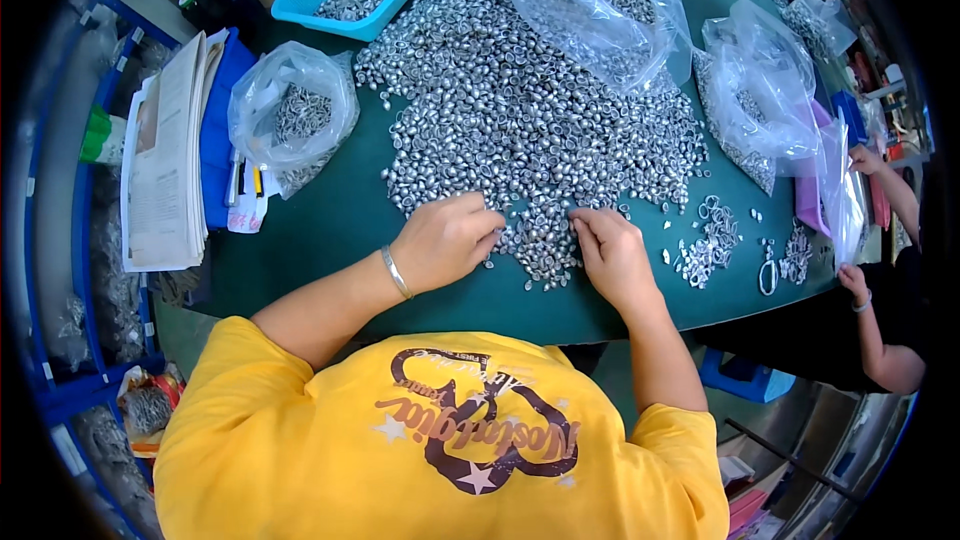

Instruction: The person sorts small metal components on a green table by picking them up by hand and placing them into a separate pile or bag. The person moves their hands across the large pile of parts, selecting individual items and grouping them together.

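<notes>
A broad heap of small silvery oval metal pieces [540, 110] covers the middle of the green table, and a smaller clump [545, 240] juts from its near edge. My left hand [452, 240], with a silver bangle on its wrist, rests at the left side of that clump. Its fingers are curled together, and whatever they pinch is hidden. At the clump's right side is my right hand [614, 252], thumb and forefinger drawn together at the pieces. I cannot make out what lies between those fingertips.
A blue basket [290, 2] and plastic bags [290, 110] of metal parts surround the heap. Papers [165, 160] stand at left. Loose rings and links [712, 240] lie at right. Another person's hands [855, 280] hold a clear plastic bag [842, 190] at far right.
</notes>
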{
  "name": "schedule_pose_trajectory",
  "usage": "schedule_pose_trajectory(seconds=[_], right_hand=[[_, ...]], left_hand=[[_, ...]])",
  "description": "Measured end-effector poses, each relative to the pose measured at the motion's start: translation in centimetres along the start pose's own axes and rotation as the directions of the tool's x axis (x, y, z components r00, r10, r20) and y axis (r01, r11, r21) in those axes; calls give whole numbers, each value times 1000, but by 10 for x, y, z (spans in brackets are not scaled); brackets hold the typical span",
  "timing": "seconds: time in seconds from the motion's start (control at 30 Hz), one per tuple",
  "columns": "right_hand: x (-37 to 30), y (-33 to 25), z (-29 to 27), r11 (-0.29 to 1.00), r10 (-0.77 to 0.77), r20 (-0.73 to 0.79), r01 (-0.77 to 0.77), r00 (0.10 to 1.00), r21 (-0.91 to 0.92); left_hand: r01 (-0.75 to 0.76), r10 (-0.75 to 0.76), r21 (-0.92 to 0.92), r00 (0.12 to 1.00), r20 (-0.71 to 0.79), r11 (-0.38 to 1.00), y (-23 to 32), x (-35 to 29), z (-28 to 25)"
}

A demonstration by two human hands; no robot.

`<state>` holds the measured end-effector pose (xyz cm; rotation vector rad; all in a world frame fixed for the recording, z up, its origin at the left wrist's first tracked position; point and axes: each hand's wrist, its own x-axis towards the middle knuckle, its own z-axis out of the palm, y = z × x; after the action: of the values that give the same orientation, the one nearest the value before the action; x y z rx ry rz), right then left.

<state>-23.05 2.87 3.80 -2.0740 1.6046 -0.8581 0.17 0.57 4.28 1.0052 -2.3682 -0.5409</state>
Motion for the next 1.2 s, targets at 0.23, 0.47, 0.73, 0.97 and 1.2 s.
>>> schedule_pose_trajectory(seconds=[0.23, 0.47, 0.73, 0.97, 1.2], right_hand=[[19, -17, 17, 987, -97, 2, 97, 995, -127], [17, 2, -1, 991, 16, -49, -23, 999, -134], [5, 3, -12, 997, 49, -105, -55, 993, -56], [15, -13, 4, 969, 18, 36, -8, 999, -247], [4, 5, -3, 566, 450, 259, -497, 854, 658]], left_hand=[[3, -3, -28, 1000, -18, 1000, 2, -7, -1], [100, -104, -97, 994, -38, 990, -2, -21, -11], [260, -284, -305, 958, -35, 916, -1, -9, -18], [281, -321, -361, 945, -58, 890, -3, -9, -20], [140, -143, -194, 990, -1, 971, 1, -15, -6]])
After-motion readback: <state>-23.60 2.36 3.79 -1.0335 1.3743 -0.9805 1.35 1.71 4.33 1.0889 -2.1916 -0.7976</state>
